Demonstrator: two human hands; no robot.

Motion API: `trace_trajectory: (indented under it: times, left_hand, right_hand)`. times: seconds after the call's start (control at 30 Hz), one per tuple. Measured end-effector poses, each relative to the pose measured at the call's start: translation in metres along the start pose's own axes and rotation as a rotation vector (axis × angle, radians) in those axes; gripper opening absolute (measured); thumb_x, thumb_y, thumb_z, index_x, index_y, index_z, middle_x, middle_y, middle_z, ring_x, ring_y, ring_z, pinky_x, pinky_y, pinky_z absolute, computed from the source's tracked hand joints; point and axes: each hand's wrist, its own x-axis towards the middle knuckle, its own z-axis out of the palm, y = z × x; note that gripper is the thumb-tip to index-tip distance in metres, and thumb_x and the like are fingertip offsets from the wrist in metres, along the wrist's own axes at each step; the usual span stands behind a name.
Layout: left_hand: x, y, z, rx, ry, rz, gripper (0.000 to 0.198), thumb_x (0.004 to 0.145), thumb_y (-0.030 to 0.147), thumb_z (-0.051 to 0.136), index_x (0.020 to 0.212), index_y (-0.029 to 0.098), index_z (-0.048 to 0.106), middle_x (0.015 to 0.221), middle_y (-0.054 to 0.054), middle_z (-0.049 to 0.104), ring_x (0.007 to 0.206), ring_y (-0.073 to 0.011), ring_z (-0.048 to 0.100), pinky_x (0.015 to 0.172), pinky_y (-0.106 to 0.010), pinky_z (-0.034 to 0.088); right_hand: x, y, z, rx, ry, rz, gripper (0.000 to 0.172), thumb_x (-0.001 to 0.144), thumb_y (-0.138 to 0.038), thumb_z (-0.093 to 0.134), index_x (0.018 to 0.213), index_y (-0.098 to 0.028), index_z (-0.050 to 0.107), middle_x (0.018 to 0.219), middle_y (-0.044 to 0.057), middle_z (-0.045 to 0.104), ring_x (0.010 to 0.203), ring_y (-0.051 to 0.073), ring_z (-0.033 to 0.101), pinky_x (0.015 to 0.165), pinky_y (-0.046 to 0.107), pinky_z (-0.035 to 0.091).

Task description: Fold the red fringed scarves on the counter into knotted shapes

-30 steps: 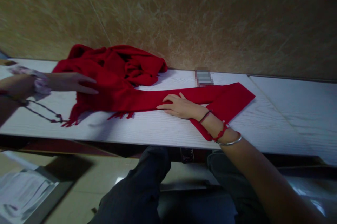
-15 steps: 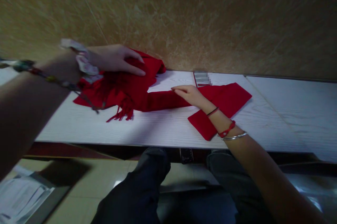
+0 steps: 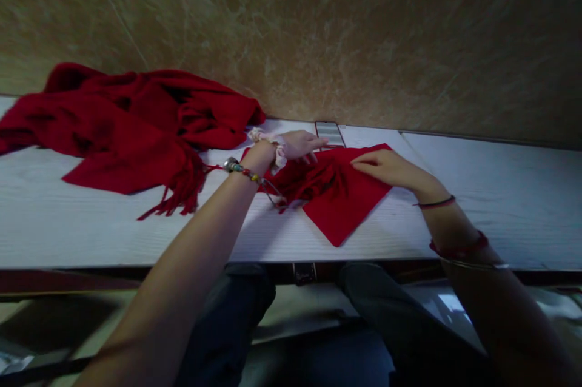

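While I fold the red scarf (image 3: 345, 211), it lies on the white table (image 3: 91, 235) right in front of me. One corner points at me, and its long way runs left to right. My left hand (image 3: 297, 145) and right hand (image 3: 386, 167) press flat and open on it. I think it needs smoothing before another fold. The red heap (image 3: 127, 126) sits to the left.

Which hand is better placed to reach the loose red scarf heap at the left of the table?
Probably the left hand: it rests on the folded red cloth on the side nearer the loose heap. The right hand lies farther right, on the same cloth.
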Motion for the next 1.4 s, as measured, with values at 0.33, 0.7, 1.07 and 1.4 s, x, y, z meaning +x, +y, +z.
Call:
trace_trajectory:
  times: [0.33, 0.7, 1.07, 1.4]
  left_hand:
    - [0.008, -0.036, 0.010, 0.162, -0.227, 0.145, 0.026, 0.062, 0.035, 0.065, 0.084, 0.021, 0.066, 0.079, 0.002, 0.067, 0.082, -0.0154, 0.055, 0.076, -0.021, 0.035]
    - [0.006, -0.020, -0.001, 0.075, -0.137, 0.216, 0.026, 0.072, 0.036, 0.053, 0.085, 0.016, 0.063, 0.078, 0.001, 0.062, 0.075, -0.0137, 0.054, 0.071, -0.021, 0.037]
    - [0.031, 0.027, 0.029, 0.009, -0.113, 0.161, 0.014, 0.064, 0.025, 0.062, 0.074, 0.017, 0.068, 0.074, 0.000, 0.064, 0.079, -0.0174, 0.056, 0.073, -0.023, 0.037]
    - [0.043, 0.010, 0.064, -0.168, -0.176, 0.094, 0.011, 0.059, 0.021, 0.066, 0.069, 0.017, 0.067, 0.065, -0.001, 0.064, 0.068, -0.0157, 0.057, 0.067, -0.025, 0.041]
  right_hand:
    - [-0.005, -0.004, 0.013, -0.262, -0.222, -0.202, 0.025, 0.075, -0.020, 0.056, 0.099, -0.014, 0.063, 0.099, 0.010, 0.062, 0.091, 0.021, 0.057, 0.082, 0.033, 0.044]
    - [-0.017, 0.011, -0.004, 0.042, -0.086, -0.285, 0.014, 0.078, -0.025, 0.051, 0.078, -0.019, 0.064, 0.084, 0.005, 0.062, 0.082, 0.017, 0.057, 0.078, 0.032, 0.043]
    - [-0.016, 0.010, -0.011, 0.237, 0.098, -0.230, 0.010, 0.072, -0.028, 0.056, 0.072, -0.021, 0.062, 0.078, 0.003, 0.063, 0.078, 0.017, 0.055, 0.077, 0.034, 0.042]
    - [-0.004, 0.008, -0.004, 0.236, 0.164, -0.146, 0.013, 0.070, -0.027, 0.054, 0.075, -0.019, 0.063, 0.081, 0.003, 0.064, 0.079, 0.017, 0.056, 0.076, 0.033, 0.042]
